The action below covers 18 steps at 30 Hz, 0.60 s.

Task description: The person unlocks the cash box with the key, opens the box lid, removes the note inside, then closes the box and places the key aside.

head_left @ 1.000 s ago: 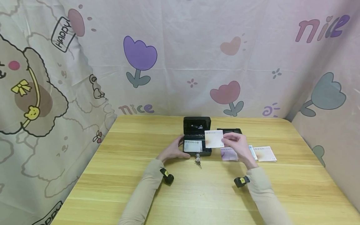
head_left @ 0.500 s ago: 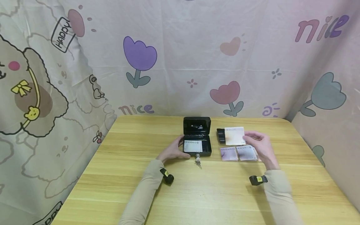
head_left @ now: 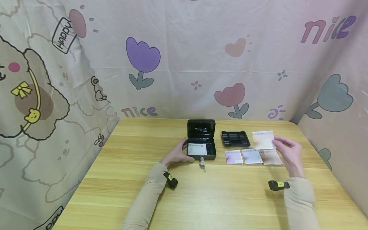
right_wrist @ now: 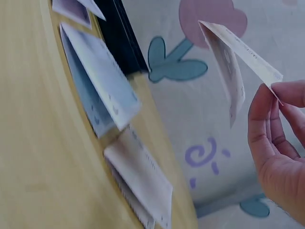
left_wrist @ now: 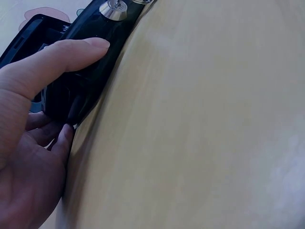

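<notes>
Card (head_left: 263, 139) pinched in right hand (head_left: 290, 155) fingers, left hand (head_left: 176, 154) gripping cash box (head_left: 201, 148), tray (head_left: 235, 138) beside.

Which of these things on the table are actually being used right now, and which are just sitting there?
In use:
- paper slip, pinched by the right hand
- black box, lid open, held by the left hand
- three slips in a row on the table

Lying about:
- black tray
- keys in the box's lock

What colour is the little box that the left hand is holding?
Black and glossy: the open box, gripped by the left hand, shows best in the head view.
</notes>
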Tool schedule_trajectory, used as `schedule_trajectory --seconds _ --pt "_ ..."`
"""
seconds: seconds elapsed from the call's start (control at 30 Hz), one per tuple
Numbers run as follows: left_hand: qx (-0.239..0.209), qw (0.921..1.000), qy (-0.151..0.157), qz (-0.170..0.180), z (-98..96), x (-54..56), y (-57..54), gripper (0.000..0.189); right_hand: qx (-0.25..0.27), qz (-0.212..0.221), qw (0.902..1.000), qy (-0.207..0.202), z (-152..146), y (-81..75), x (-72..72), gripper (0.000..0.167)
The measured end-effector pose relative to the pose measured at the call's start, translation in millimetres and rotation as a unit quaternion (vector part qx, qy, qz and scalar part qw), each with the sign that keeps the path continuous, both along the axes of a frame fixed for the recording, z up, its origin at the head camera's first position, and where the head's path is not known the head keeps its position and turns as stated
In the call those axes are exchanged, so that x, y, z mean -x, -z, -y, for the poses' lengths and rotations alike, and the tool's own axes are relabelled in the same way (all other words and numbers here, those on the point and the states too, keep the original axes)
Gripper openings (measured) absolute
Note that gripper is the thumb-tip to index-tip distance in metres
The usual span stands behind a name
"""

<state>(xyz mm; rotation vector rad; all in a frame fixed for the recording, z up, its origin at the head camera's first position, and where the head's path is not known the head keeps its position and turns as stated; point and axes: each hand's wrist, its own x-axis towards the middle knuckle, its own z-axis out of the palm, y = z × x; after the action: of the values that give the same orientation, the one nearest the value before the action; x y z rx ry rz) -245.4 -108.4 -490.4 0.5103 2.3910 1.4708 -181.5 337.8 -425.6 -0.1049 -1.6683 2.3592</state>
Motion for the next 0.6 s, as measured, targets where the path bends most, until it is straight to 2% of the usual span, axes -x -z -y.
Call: schedule_trajectory --seconds 0.27,0.6 --pt "0.000 1.0000 0.000 0.001 0.1 -0.2 -1.1 0.116 0.066 0.018 0.9966 0.047 -27 8.0 -0.9 0.027" --pt "0.006 1.0000 0.000 0.000 0.4 -0.2 -0.3 0.117 0.076 0.075 0.9837 0.145 -47 16.5 -4.2 0.024"
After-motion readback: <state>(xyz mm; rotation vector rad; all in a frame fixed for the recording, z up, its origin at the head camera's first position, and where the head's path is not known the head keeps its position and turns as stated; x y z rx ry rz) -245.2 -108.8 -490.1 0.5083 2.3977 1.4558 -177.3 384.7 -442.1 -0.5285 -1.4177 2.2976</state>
